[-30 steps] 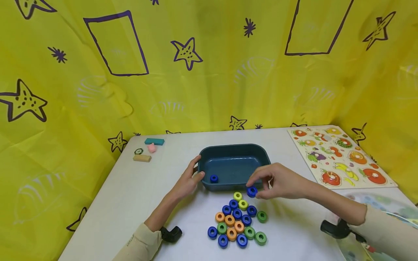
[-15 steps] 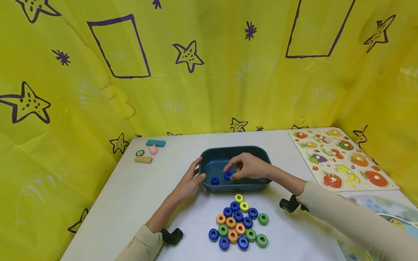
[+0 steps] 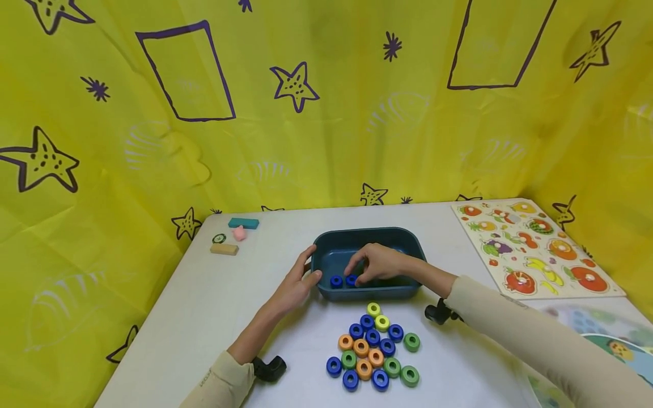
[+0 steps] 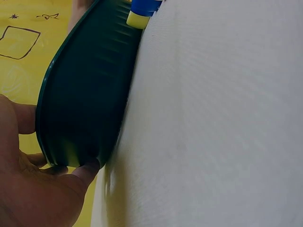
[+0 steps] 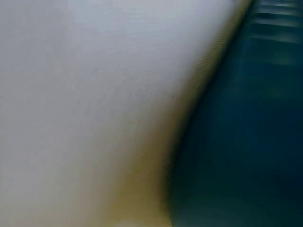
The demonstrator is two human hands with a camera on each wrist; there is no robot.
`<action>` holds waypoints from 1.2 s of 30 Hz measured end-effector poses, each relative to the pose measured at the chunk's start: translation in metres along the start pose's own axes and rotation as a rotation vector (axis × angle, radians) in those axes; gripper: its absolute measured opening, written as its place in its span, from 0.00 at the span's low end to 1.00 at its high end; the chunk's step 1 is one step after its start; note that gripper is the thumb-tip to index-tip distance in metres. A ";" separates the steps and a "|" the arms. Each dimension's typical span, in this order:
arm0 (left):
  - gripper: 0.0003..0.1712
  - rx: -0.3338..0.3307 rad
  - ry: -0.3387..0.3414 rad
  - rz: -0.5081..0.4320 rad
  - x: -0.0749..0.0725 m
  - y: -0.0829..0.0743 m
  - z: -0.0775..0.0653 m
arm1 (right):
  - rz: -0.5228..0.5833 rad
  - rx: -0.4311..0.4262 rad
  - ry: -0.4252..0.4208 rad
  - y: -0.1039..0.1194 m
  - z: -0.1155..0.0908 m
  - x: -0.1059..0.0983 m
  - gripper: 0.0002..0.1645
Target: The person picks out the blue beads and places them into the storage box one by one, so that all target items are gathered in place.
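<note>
A deep teal tub [image 3: 369, 292] stands on the white table, and my left hand [image 3: 297, 283] grips its left end. In the left wrist view that hand [image 4: 42, 189] has its thumb and fingers spread around the tub's end wall. Inside the tub my right hand [image 3: 377, 263] pinches a blue ring [image 3: 351, 280] low over the floor. Another blue ring [image 3: 336, 281] lies just left of it. In front of the tub several rings lie close together: blue [image 3: 372, 338], orange [image 3: 361, 347], green [image 3: 391, 367] and yellow [image 3: 382, 323]. The right wrist view shows only tub and tabletop.
A fruit puzzle board [image 3: 541, 249] lies at the back right, with a clear-looking printed sheet [image 3: 597, 334] in front of it. At the back left are a teal block [image 3: 244, 224], a pink piece [image 3: 239, 233], a round green-and-white piece [image 3: 219, 238] and a wooden block [image 3: 224, 249].
My right hand has carried the blue ring from in front of the tub over its rim, then left and down beside the other ring. My left hand keeps its grip.
</note>
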State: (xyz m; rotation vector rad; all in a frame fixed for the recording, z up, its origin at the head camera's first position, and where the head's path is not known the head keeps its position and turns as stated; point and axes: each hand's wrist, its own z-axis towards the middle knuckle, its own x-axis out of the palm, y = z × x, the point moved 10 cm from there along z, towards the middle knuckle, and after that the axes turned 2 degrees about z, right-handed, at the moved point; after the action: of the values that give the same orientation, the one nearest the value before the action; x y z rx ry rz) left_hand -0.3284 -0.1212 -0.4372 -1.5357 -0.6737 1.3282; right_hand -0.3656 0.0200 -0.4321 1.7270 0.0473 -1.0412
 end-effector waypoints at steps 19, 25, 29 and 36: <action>0.34 -0.005 -0.005 0.019 0.001 -0.001 0.002 | -0.042 -0.062 -0.227 0.046 -0.058 -0.035 0.14; 0.34 0.021 -0.003 0.007 0.000 -0.004 0.002 | 0.015 -0.104 -0.300 0.068 -0.114 -0.019 0.15; 0.34 0.021 0.002 0.011 0.001 -0.003 0.002 | 0.024 -0.002 -0.327 0.060 -0.139 -0.002 0.16; 0.34 0.033 -0.005 0.000 -0.001 -0.003 0.002 | 0.052 0.202 -0.325 0.029 -0.153 0.021 0.20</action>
State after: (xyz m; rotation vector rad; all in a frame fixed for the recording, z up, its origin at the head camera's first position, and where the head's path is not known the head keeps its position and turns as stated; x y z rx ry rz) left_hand -0.3307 -0.1206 -0.4340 -1.5062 -0.6513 1.3370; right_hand -0.2447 0.1190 -0.4161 1.7055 -0.3164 -1.3111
